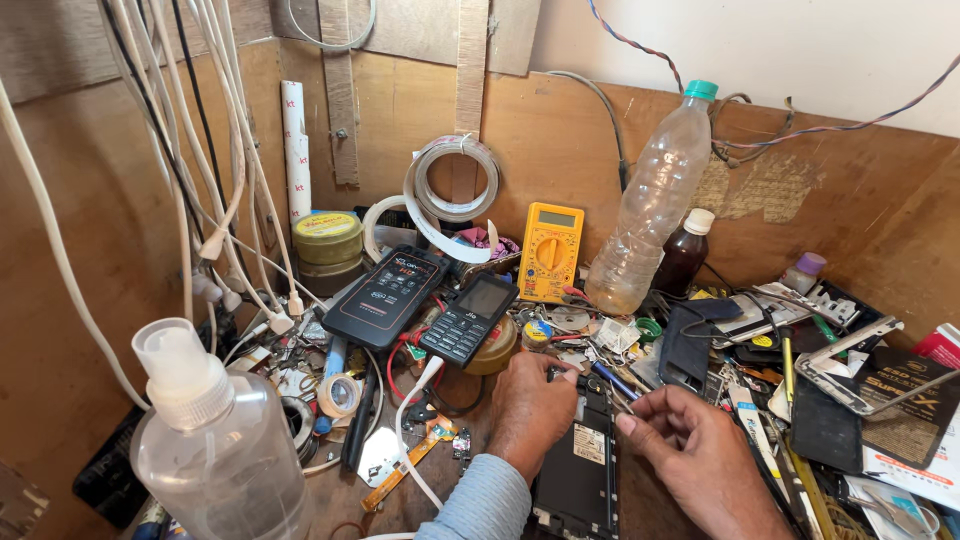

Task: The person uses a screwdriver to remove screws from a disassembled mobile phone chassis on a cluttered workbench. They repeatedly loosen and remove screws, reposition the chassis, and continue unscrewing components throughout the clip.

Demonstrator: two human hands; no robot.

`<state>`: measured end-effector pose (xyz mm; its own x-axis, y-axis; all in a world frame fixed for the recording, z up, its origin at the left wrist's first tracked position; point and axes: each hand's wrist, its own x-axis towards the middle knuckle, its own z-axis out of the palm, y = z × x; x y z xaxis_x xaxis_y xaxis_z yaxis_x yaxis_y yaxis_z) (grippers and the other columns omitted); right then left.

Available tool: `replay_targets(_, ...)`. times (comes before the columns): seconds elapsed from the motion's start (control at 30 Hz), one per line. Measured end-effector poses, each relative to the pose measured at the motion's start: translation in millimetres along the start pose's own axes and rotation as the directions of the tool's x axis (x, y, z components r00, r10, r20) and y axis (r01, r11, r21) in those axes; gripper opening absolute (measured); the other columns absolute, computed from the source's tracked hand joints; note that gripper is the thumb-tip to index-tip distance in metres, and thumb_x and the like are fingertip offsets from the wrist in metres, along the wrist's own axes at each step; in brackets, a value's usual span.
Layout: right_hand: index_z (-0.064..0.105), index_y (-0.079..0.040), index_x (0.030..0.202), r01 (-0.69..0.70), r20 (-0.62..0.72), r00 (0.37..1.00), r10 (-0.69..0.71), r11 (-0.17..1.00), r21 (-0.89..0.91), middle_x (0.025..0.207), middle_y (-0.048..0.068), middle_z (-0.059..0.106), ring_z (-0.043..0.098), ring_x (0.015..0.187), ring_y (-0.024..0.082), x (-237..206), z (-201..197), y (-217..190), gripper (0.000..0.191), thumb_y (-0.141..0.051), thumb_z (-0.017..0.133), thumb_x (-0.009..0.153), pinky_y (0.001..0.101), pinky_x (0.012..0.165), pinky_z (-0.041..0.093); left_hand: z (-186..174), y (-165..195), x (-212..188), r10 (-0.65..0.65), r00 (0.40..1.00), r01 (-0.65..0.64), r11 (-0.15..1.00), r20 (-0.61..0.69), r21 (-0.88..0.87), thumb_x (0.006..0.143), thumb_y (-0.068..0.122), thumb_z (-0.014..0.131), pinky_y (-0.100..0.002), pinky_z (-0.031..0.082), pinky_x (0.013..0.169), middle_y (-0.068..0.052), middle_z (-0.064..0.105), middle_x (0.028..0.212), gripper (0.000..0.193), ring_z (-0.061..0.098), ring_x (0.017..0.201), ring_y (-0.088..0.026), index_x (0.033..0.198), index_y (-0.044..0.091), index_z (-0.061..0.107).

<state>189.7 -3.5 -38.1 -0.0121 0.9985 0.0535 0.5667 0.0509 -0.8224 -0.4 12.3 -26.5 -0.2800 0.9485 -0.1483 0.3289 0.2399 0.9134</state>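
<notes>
An opened black phone [580, 465] lies face down on the wooden bench, its insides showing. My left hand [530, 410] rests on its upper left corner, fingers curled over the edge. My right hand [690, 455] hovers at the phone's right side and pinches thin metal tweezers [622, 397] whose tips point at the phone's top. A blue-handled tool [610, 378] lies just beyond the tips.
A keypad phone [468, 320] and a black meter box [385, 295] lean behind the hands. A yellow multimeter [550, 250], a clear plastic bottle [650, 205], a brown bottle [683, 252] and tape rolls [455, 180] stand at the back. A spray bottle [215, 440] is near left. Phone parts crowd the right.
</notes>
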Motion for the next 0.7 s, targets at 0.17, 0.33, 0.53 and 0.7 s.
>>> replay_targets(0.17, 0.077, -0.002, 0.098, -0.041, -0.028, 0.999, 0.038, 0.995, -0.089, 0.07, 0.004, 0.072, 0.059, 0.062, 0.01, -2, -1, -4, 0.031, -0.031, 0.082, 0.087, 0.0291, 0.06, 0.051, 1, -1, 1, 0.003, 1.0, -0.003, 1.0, -0.005, -0.031, 0.082, 0.031, 0.076, -0.04, 0.056, 0.089, -0.014, 0.077, 0.101, 0.025, 0.074, 0.099, -0.028, 0.102, 0.017, 0.082)
replay_targets(0.33, 0.08, -0.003, 0.105, -0.022, 0.013, 1.0, 0.022, 0.999, 0.031, 0.069, 0.004, 0.071, 0.059, 0.058, 0.009, 1, -4, -3, 0.036, -0.034, 0.064, 0.098, 0.0281, 0.054, 0.048, 4, -5, 6, 0.012, 1.0, -0.012, 1.0, -0.005, -0.026, 0.081, 0.032, 0.077, -0.04, 0.056, 0.087, -0.014, 0.077, 0.1, 0.026, 0.074, 0.097, -0.028, 0.102, 0.017, 0.082)
replay_targets(0.53, 0.068, -0.001, 0.108, -0.151, 0.081, 0.987, 0.141, 0.979, 0.14, 0.072, 0.008, 0.07, 0.055, 0.048, 0.012, 3, -7, -10, 0.03, -0.03, 0.068, 0.098, 0.031, 0.042, 0.044, 8, -9, 10, 0.042, 0.998, -0.044, 0.999, -0.044, -0.028, 0.079, 0.031, 0.079, -0.041, 0.055, 0.088, -0.016, 0.076, 0.101, 0.027, 0.073, 0.099, -0.03, 0.102, 0.015, 0.081)
replay_targets(0.7, 0.067, -0.003, 0.107, -0.255, 0.083, 0.965, 0.248, 0.962, 0.097, 0.067, 0.014, 0.066, 0.039, 0.045, 0.014, -1, -8, -22, 0.034, -0.036, 0.07, 0.098, 0.0304, 0.041, 0.024, 8, -8, 10, 0.03, 0.999, -0.03, 0.999, -0.033, -0.021, 0.08, 0.032, 0.078, -0.041, 0.055, 0.09, -0.016, 0.076, 0.104, 0.028, 0.073, 0.102, -0.03, 0.102, 0.016, 0.081)
